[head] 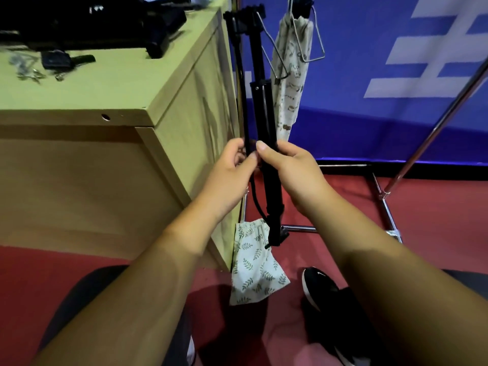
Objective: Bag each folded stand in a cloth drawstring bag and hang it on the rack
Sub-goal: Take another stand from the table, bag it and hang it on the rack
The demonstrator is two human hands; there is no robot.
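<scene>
Both hands grasp the folded stand (pixel 260 109), held upright just off the desk (pixel 118 85) corner. The left hand (pixel 232 170) pinches a thin black part of it, and the right hand (pixel 287 167) wraps the main tube. The leaf-print bag (pixel 253 268) dangles at its foot, low beside the desk. Best to squeeze the legs together, then draw the bag up evenly.

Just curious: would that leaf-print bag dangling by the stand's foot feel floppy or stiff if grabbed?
Probably floppy: the bag hangs creased and limp beside the stand's lower end. Likely light, since it looks flat and empty. It might swing freely, because the left hand and right hand grip the stand higher up, not the bag.
</scene>
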